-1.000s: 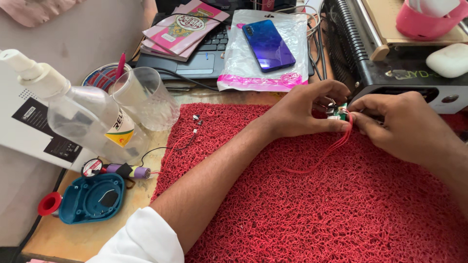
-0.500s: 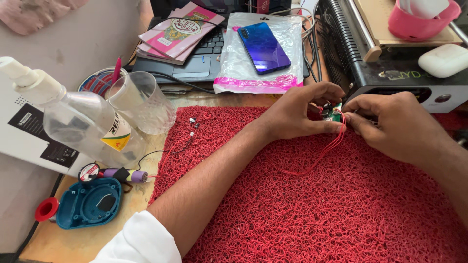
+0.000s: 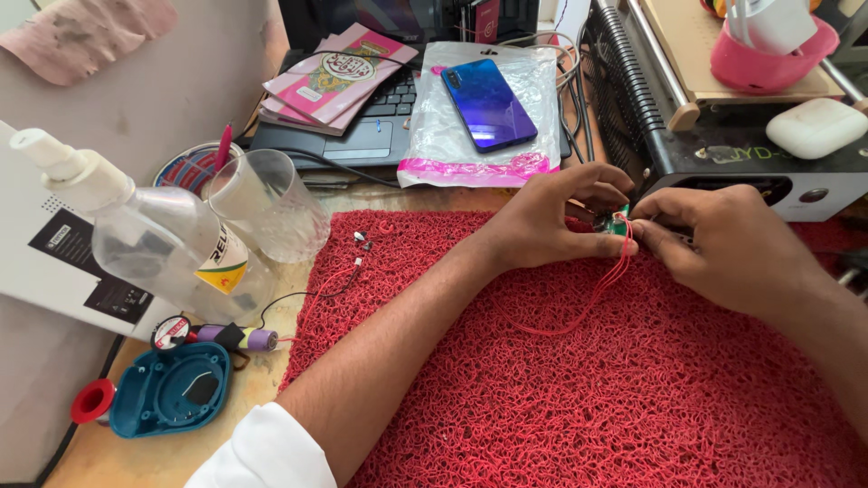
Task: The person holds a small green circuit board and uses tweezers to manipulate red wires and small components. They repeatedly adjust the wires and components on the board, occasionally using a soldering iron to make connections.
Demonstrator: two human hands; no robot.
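My left hand (image 3: 550, 220) and my right hand (image 3: 723, 248) meet over the far edge of a red looped mat (image 3: 579, 389). Between their fingertips they pinch a small green circuit board (image 3: 618, 222). Thin red wires (image 3: 592, 294) hang from the board and loop down across the mat toward the left. Most of the board is hidden by my fingers.
A spray bottle (image 3: 154, 239) and a clear glass (image 3: 271, 203) stand at the left. A blue plastic shell (image 3: 172, 390) and a small solder spool (image 3: 170, 332) lie near the front left. Behind are a laptop (image 3: 362, 136), pink booklets (image 3: 334, 77), a blue phone (image 3: 488, 104) on a plastic bag, and a black machine (image 3: 723, 145).
Both hands have stayed together on the small board with only slight finger shifts. The view has drifted a little.
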